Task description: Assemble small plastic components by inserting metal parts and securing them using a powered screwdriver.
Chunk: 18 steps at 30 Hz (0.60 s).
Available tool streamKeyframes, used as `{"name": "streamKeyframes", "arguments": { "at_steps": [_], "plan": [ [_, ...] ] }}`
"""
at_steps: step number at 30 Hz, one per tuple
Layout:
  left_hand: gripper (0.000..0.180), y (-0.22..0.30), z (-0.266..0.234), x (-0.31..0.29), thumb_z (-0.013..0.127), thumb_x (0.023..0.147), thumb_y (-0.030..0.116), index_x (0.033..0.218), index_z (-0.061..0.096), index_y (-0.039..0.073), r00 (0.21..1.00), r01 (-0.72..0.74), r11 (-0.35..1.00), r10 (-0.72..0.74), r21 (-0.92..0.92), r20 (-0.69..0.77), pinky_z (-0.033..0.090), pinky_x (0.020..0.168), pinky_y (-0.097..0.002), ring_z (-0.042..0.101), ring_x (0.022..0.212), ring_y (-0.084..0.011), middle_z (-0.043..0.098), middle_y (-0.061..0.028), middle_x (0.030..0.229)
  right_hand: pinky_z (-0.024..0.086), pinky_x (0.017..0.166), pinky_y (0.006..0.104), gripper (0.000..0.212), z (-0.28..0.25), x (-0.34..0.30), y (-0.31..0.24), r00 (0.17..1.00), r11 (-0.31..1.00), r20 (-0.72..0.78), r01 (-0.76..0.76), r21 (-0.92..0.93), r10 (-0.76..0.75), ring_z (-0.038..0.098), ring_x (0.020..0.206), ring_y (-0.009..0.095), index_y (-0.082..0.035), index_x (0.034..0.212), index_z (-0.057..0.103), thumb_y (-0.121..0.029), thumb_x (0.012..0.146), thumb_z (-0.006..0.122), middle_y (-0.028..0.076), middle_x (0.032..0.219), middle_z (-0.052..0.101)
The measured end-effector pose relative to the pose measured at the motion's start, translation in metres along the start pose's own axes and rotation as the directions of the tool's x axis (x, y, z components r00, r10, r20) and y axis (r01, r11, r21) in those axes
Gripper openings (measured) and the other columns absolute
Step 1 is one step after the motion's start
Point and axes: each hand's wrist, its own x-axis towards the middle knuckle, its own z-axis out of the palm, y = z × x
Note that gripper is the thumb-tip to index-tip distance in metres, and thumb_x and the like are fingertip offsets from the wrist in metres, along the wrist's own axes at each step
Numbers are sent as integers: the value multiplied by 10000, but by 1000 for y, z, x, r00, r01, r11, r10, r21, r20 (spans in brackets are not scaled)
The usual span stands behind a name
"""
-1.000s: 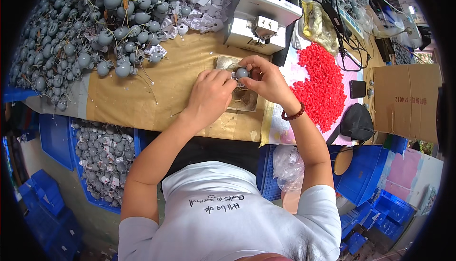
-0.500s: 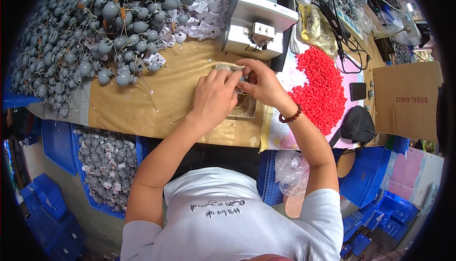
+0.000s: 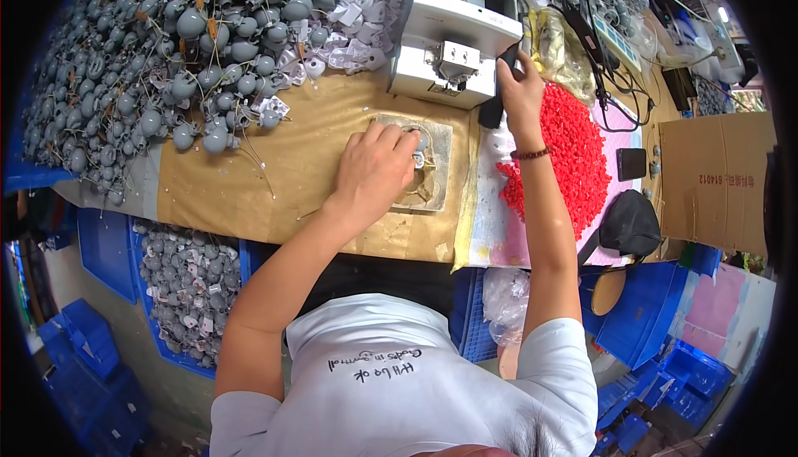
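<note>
On the work table, my left hand point(image 3: 374, 166) is closed, its fingertips at a small grey round part point(image 3: 421, 140). That part sits in a flat, square, light-coloured fixture plate point(image 3: 445, 137) with a brownish hollow, partly hidden by the hand. A small white piece point(image 3: 419, 160) shows just below the grey part. Further right, my right hand point(image 3: 522, 95) reaches up beside a white box-shaped machine point(image 3: 453, 17). Its thumb and fingers are apart at a black upright piece point(image 3: 492, 110) along the machine's side; nothing is visibly held.
A large heap of grey round parts with wires point(image 3: 125, 83) covers the table's left, with white plastic pieces point(image 3: 357, 25) beside it. Small red pieces point(image 3: 573, 158) lie right of my right forearm. Beyond are black cables point(image 3: 582, 29), a black pouch point(image 3: 628, 223) and a cardboard box point(image 3: 715, 179).
My right hand has left the fixture plate and moved up and right to the machine's side. My left hand has stayed at the grey part, which is now more exposed.
</note>
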Motion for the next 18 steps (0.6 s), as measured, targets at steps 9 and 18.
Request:
{"name": "streamKeyframes", "arguments": {
  "at_steps": [9,18],
  "plan": [
    [407,6,-1,-4,729,775,124,1171,644,77,998,36,999,-36,-2,-57,461,842,-415,564,998,-277,621,-57,1007,565,739,402,585,2,-31,-165,813,634,-20,469,614,-582,647,729,204,-12,1411,350,99,894,599,120,858,642],
    [339,8,3,-7,719,794,167,1123,660,112,989,142,990,-143,-14,-26,450,785,-404,601,931,-262,632,-57,979,479,536,265,147,68,-37,-155,963,912,143,159,378,-227,604,575,121,-9,946,572,-52,869,689,40,676,616]
  ]
}}
